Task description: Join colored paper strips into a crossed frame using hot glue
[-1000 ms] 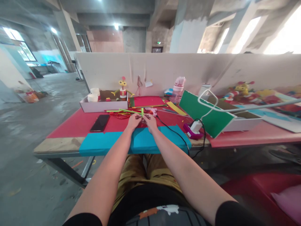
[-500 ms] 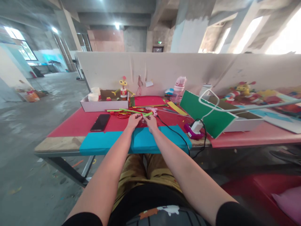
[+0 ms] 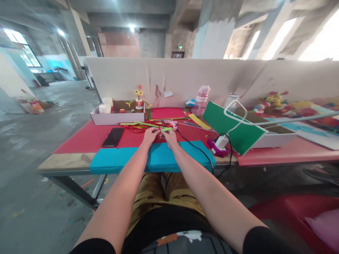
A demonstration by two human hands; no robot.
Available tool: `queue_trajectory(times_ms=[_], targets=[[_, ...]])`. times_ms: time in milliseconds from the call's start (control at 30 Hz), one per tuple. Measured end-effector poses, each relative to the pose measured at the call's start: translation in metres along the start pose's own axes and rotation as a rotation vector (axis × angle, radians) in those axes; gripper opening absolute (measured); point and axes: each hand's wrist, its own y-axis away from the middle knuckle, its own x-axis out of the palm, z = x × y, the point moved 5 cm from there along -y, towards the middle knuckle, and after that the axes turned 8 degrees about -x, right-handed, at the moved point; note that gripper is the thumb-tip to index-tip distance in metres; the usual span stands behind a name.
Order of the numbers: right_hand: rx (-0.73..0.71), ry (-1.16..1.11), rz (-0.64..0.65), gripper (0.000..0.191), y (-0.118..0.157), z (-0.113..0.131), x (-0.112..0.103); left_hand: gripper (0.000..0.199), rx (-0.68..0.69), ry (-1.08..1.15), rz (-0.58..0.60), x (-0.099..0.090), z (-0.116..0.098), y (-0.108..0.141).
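Observation:
My left hand [image 3: 150, 135] and my right hand [image 3: 169, 136] meet fingertip to fingertip over the red table cover. A short light-green strip [image 3: 167, 129] is pinched in my right fingers and points to the right. My left fingers are closed on a small red piece [image 3: 159, 128] at the strip's left end; its exact kind is too small to tell. Just behind the hands lie long green strips [image 3: 144, 124], red-handled scissors [image 3: 137, 130] and a pink glue gun [image 3: 171, 124] with a black cord.
A phone [image 3: 113, 137] lies left of my hands, and a blue sheet [image 3: 119, 158] covers the front edge. A box [image 3: 118, 119] with paper cups and a yellow figure [image 3: 138, 100] stands behind. At right are a purple power strip [image 3: 218, 147] and a green board [image 3: 233, 128].
The right end of the light-green strip has tipped slightly downward. Both hands keep nearly the same place and grip.

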Motion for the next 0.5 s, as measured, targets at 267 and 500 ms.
queue_trajectory(times_ms=[267, 500], targets=[[-0.022, -0.063, 0.022, 0.021, 0.002, 0.004, 0.001, 0.019, -0.021, 0.072, 0.046, 0.003, -0.001, 0.002], [-0.036, -0.027, 0.081, 0.031, 0.005, 0.008, 0.003, 0.028, 0.001, 0.092, 0.024, 0.000, 0.010, -0.002]])
